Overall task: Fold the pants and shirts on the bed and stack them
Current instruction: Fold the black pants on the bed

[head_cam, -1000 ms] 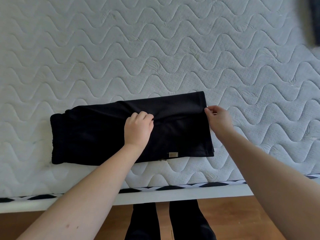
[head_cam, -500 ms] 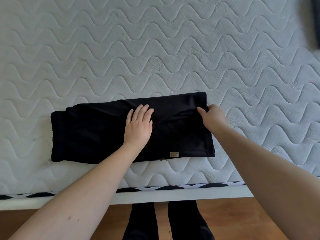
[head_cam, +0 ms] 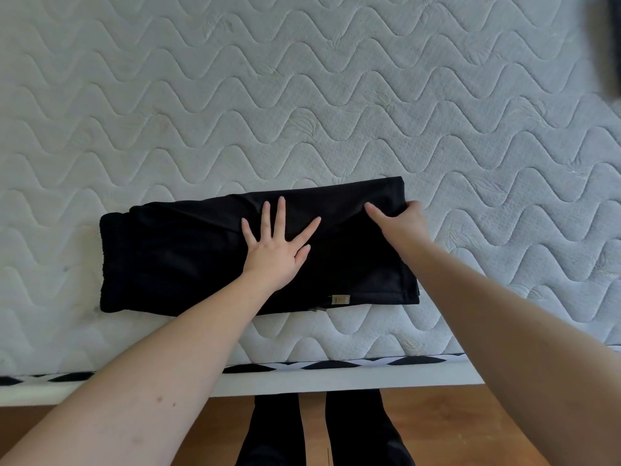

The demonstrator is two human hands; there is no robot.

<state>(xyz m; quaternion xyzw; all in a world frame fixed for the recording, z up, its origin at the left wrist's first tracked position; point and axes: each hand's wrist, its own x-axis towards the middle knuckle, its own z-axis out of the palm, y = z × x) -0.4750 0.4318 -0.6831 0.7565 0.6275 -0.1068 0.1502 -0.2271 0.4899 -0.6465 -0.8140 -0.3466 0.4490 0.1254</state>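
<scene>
A pair of black pants (head_cam: 174,260), folded into a long rectangle, lies on the white quilted mattress (head_cam: 302,105) near its front edge. A small tan label shows at the pants' lower right. My left hand (head_cam: 277,248) lies flat on the middle of the pants with its fingers spread. At the pants' right end, my right hand (head_cam: 401,220) grips the upper corner, thumb on top of the cloth and fingers hidden past the edge.
A dark garment (head_cam: 613,48) lies blurred at the mattress's far right edge. The bed's white frame (head_cam: 336,378) runs along the front, with wooden floor (head_cam: 437,428) and my dark-clad legs (head_cam: 322,432) below it.
My left hand has gone from curled to flat with fingers spread on the pants. My right hand has shifted from pinching the right edge to gripping the upper right corner.
</scene>
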